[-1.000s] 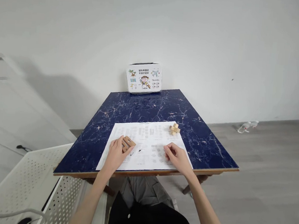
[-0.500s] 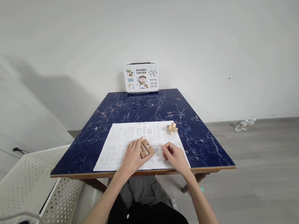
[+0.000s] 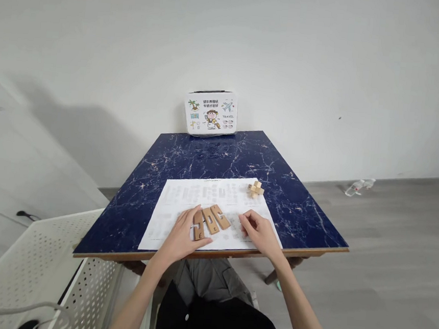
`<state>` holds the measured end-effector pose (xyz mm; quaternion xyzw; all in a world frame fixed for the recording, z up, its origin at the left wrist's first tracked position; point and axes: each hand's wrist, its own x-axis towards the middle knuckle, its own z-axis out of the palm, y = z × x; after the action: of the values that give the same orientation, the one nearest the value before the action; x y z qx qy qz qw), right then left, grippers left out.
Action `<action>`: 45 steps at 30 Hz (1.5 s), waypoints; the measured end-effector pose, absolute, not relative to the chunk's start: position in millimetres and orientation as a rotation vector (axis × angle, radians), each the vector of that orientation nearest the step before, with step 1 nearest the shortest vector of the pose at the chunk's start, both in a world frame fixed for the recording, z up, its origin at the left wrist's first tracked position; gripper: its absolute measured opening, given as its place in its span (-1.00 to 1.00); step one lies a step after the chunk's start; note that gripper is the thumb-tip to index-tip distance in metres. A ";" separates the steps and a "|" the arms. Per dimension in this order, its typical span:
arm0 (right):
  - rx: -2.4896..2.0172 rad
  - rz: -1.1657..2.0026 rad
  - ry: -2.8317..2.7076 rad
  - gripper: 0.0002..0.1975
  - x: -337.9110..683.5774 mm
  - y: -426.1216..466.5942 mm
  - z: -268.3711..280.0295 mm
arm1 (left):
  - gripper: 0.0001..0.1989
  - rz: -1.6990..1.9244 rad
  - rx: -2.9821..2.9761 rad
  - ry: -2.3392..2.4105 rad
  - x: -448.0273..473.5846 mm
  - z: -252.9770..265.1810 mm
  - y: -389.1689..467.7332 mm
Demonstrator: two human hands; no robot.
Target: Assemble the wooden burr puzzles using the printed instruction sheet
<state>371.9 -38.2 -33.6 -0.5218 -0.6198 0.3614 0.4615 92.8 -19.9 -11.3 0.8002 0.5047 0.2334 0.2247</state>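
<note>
Three flat brown wooden puzzle pieces with cut-out slots lie side by side on a printed paper sheet: a left piece, a middle piece and a right piece. Dark marks show on the left and middle ones. My left hand grips the left piece, fingers at its far end and thumb along its near end. To the right of the pieces, my right hand rests on the paper with fingers curled in; nothing shows in it. A pale interlocking wooden burr puzzle sits at the sheet's far right corner.
The blue marbled table has a wooden edge. At its back, a white printed case leans against the wall. A white perforated cabinet with a cable stands at left. Clear plastic bottles lie on the floor at right.
My left hand has moved left with one wooden piece, and the pieces now lie fanned apart, three visible. My right hand stays nearly in place. The view has shifted slightly.
</note>
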 end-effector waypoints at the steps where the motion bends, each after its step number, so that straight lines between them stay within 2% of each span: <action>1: -1.294 0.882 -1.533 -0.62 371.6 -38.3 -33.5 | -0.08 0.652 2.201 1.388 91.9 -11.4 -20.1; 6: -1.376 0.775 -1.637 -0.66 366.8 -36.0 -34.0 | -0.12 0.717 2.205 1.358 88.5 -13.4 -21.2; 14: -1.554 0.411 -1.889 -0.72 340.7 -31.9 -33.9 | -0.10 0.717 2.241 1.337 74.9 -16.8 -18.2; 20: -1.686 0.293 -1.940 -0.77 328.2 -32.6 -32.5 | -0.13 0.754 2.240 1.375 76.0 -19.2 -20.0; 32: -1.669 0.252 -1.765 -0.80 320.4 -35.0 -40.3 | -0.10 0.837 2.187 1.405 75.2 -20.5 -23.0; 36: -1.534 0.322 -1.765 -0.77 311.2 -41.4 -37.1 | -0.08 0.866 2.163 1.396 73.9 -22.4 -23.3; 42: -1.638 0.377 -1.865 -0.74 287.2 -44.4 -23.8 | -0.02 0.913 2.086 1.375 72.1 -22.7 -24.5; 45: -1.550 0.447 -1.829 -0.75 277.7 -44.4 -15.9 | -0.03 0.938 2.060 1.358 71.8 -19.0 -27.6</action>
<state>277.7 -44.4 -15.9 -0.5966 -0.7042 0.1722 0.3443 71.8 -27.6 -19.0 0.7560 0.4983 0.3441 0.2485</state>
